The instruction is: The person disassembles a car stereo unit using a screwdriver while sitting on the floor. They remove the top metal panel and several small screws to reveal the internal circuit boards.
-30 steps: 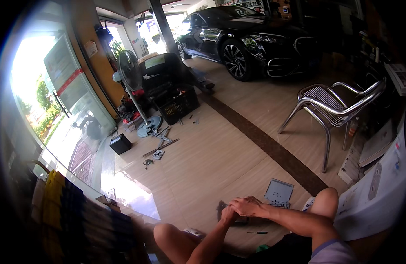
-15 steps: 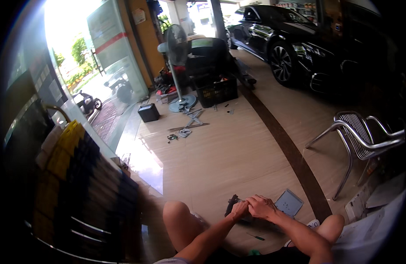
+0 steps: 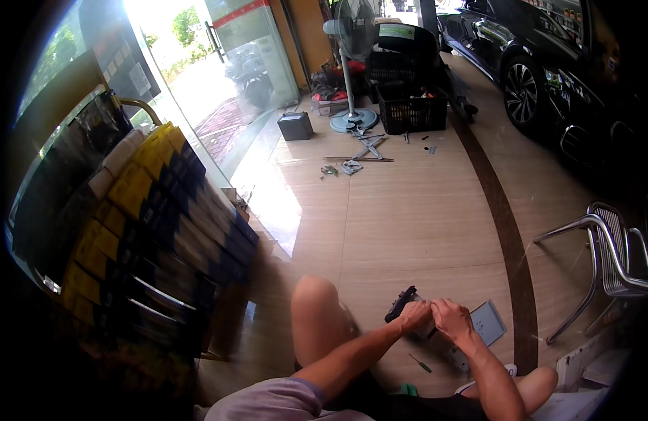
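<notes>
Low in front of my crossed legs, my left hand (image 3: pixel 413 316) is closed on a boxy device (image 3: pixel 401 303) with a black end and a metallic body. My right hand (image 3: pixel 451 320) meets it from the right, its fingers curled together in a pinch. What sits between those fingertips is too small to make out, and the hands cover part of the device. Just right of my right hand lies a flat grey metal plate (image 3: pixel 489 323). A screwdriver with a green handle (image 3: pixel 423 365) rests on the floor below the hands.
Stacked yellow and blue boxes (image 3: pixel 138 186) stand at the left. A metal chair (image 3: pixel 608 252) is on the right, a black car (image 3: pixel 524 70) behind it. Further off are a pedestal fan (image 3: pixel 352 70), a black crate (image 3: pixel 413 112), a grey battery-like box (image 3: pixel 296 126) and metal parts (image 3: pixel 369 149).
The view has shifted, so the scene sits further right and more of the boxes shows. Both hands stay together at the device; my right hand's fingers have lifted into a tighter pinch.
</notes>
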The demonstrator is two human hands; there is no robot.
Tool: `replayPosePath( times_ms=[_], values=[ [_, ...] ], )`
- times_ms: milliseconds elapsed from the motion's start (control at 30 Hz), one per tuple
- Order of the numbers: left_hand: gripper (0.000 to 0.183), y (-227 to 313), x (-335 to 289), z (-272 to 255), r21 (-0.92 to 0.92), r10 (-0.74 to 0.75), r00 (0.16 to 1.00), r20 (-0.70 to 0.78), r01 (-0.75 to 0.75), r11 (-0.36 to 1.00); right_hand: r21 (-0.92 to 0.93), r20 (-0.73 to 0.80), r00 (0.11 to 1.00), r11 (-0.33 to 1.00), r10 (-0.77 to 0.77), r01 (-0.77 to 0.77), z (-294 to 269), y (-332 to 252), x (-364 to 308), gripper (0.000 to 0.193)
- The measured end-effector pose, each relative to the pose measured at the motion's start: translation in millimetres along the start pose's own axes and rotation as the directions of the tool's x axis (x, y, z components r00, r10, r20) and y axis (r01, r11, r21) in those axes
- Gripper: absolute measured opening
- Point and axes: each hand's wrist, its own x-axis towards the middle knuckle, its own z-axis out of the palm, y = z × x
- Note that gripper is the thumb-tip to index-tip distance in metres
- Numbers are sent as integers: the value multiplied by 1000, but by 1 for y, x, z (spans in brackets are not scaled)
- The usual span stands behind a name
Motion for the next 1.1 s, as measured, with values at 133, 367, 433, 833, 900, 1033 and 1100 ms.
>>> replayPosePath(
  times_ms=[133,367,433,833,900,1033,1100],
  values=[
    [18,-12,-3,0,124,59,997,-44,-53,991,-2,-62,996,998,-57,57,-8,-17,7,13],
    [18,9,3,-10,90,38,999,-10,-37,995,45,-39,999,999,-4,6,-10,-10,1,20],
    [18,32,8,-22,193,-195,971,137,167,967,-22,-76,994,997,-76,75,-16,-12,-2,19],
    [24,23,16,-51,149,-170,952,255,135,980,11,-333,939,996,91,-92,-48,-3,7,15],
    [25,10,22,-48,132,-230,942,246,203,970,36,-365,929,998,64,-54,-58,-10,9,15],
    [26,2,29,-47,92,-276,934,225,262,961,-134,-384,919,990,-94,45,-59,8,1,16],
    [30,20,35,-48,79,-339,900,275,331,940,-123,-409,910,992,-71,22,-62,15,-10,16]
  ],
)
